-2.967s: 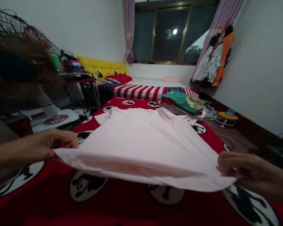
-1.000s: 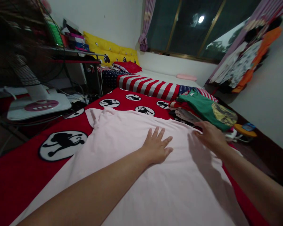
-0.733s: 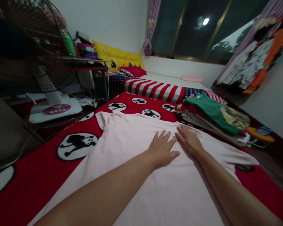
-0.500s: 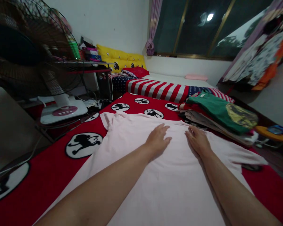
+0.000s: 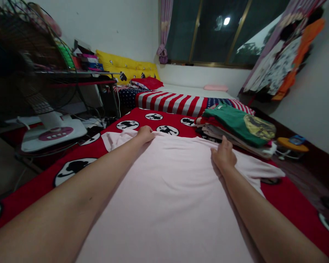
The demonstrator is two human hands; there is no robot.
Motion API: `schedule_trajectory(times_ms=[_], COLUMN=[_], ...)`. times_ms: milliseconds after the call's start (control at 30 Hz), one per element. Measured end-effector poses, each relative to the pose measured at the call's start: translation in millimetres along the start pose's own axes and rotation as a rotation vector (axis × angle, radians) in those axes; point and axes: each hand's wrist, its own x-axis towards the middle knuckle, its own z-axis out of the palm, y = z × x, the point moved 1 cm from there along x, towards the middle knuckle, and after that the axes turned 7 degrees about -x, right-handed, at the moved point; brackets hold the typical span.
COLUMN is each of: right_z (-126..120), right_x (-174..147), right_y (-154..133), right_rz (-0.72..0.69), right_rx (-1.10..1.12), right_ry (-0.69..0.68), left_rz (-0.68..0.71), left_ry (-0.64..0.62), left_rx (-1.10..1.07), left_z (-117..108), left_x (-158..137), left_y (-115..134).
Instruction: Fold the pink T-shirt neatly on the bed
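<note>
A pale pink T-shirt (image 5: 175, 190) lies spread on a red blanket with monkey prints (image 5: 109, 142), its collar end away from me and a sleeve out to each side. At its far left shoulder, my left hand (image 5: 146, 134) has its fingers curled closed on the cloth edge. My right hand (image 5: 224, 153) is closed on the fabric near the right shoulder, thumb against bent fingers. Small creases run across the cloth between the hands. The fingertips of both hands are partly hidden.
A stack of folded clothes (image 5: 235, 126), a green shirt on top, sits just beyond the right shoulder. At the left stands a fan (image 5: 55, 131). Behind is a bed with a striped cover (image 5: 172, 104). An orange stool (image 5: 293, 144) is at the right.
My left hand has moved left to the shirt's left shoulder and closed on the cloth. My right hand has curled from flat to gripping. The view has shifted right.
</note>
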Motion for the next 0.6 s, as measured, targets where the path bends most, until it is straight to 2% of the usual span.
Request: schedule_trajectory(times_ms=[167,333,500,600], right_z=[-14.7,-21.8,4.5,16.8], right_x=[39.5,60.0,51.0,50.0], right_y=[10.6,18.9,27.3,33.3], right_rz=[-0.056,-0.018,-0.044,-0.020], right_rx=[0.043,0.118,-0.028,-0.040], right_ry=[-0.173,0.052,0.135,0.152], left_rz=[0.066,0.157,0.225,0.262], left_ry=[0.081,0.203,0.216,0.244], left_rx=[0.053,0.062,0.078,0.055], left_z=[-1.7,7.4,41.8,54.4], left_x=[11.4,24.9,22.7,20.4], left_y=[14.2,29.2,19.6,10.0])
